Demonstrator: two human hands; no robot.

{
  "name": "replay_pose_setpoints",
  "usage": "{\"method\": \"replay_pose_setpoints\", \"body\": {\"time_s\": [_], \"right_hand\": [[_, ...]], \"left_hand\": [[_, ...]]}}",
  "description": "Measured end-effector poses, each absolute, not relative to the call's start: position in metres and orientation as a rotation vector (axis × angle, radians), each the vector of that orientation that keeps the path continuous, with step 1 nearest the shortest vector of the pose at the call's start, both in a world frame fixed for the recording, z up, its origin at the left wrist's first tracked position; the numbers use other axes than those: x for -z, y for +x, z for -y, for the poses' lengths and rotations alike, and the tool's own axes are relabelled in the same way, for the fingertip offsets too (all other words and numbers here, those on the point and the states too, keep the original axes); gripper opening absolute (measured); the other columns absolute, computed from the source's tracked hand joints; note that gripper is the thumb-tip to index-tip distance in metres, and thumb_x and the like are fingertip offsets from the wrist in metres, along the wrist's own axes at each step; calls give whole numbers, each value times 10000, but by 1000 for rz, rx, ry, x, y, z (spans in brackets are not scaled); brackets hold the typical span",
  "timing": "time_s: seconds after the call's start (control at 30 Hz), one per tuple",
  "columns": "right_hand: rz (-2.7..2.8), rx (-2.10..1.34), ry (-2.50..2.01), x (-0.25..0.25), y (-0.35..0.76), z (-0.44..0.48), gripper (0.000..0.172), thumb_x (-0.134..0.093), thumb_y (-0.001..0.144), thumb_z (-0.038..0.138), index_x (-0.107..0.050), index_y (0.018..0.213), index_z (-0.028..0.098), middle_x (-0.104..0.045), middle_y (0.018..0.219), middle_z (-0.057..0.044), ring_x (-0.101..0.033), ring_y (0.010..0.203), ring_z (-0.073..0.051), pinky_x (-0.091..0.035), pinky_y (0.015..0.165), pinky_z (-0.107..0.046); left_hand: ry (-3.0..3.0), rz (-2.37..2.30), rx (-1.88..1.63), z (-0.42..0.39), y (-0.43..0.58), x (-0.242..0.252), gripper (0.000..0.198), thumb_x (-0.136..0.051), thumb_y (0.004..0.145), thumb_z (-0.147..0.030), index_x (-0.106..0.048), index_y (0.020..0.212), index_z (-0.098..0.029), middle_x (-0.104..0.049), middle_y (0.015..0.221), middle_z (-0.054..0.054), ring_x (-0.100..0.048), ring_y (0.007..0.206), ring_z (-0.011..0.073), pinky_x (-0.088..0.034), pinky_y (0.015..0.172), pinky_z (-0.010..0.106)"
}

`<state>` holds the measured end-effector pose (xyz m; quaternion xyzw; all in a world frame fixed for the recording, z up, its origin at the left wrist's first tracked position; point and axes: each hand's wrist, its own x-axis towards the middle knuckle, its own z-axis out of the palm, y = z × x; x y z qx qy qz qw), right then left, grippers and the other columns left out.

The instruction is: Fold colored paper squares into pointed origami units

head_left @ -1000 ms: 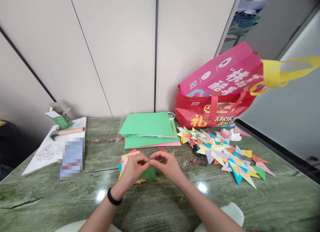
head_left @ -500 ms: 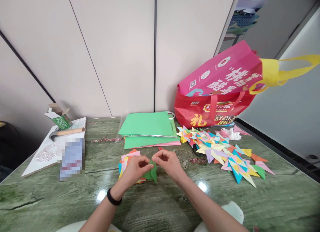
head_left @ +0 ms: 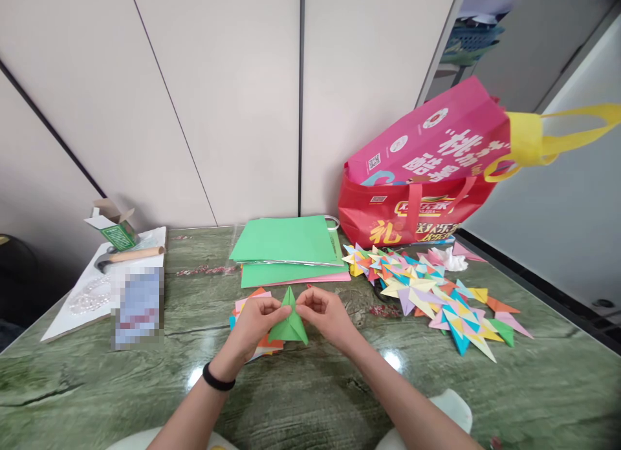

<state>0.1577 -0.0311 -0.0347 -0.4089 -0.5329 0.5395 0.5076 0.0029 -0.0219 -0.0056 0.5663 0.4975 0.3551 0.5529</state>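
A folded green paper piece [head_left: 290,330], pointed at the top and wide at the bottom, is held up between my two hands. My left hand [head_left: 258,322] pinches its left side, thumb over the front. On the right edge, my right hand [head_left: 324,313] grips it between thumb and fingers. Partly hidden behind my left hand lies a pile of coloured paper sheets [head_left: 272,348]. A small red tip shows just above my right fingers; what it belongs to is hidden.
Green paper sheets [head_left: 286,240] lie stacked at the back. Many folded paper points [head_left: 417,285] are heaped at right, before a red bag [head_left: 369,211] holding a pink bag [head_left: 436,136]. At left, a white board [head_left: 63,314] bears a hammer [head_left: 130,256] and a small open box [head_left: 119,233].
The green paper has turned and opened out, its point now upward and its broad face showing. My hands have shifted slightly around it, and both still hold it.
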Motion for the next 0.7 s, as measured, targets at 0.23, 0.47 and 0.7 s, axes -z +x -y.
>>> {"method": "replay_pose_setpoints", "body": {"time_s": [0.23,0.47,0.7], "right_hand": [[1339,-1362,-929,35,159,32,123,-590,686,219,-632,792,173,-626,712,2,-590,637,-130,-473,619,-260],[1426,-1224,-994,36,163,32,129,-590,665,167,-654,777,171,-639,743,-14,-582,656,-131,-448,577,-228],[1433,-1254,-984,34,164,32,153,-616,672,208,-650,819,180,-663,788,-24,-601,711,-152,-471,627,-253]], "left_hand": [[1191,-1157,-872,20,-1,7,278,-726,545,-368,-602,535,-119,-544,515,-17,-455,468,74,-344,461,188],[1139,-1097,-776,21,-4,2,293,-769,496,-293,-656,694,-109,-665,609,36,-588,549,134,-446,564,237],[1212,-1117,-796,20,-5,3,273,-752,513,-268,-642,709,-113,-664,619,39,-593,558,142,-455,571,248]]}}
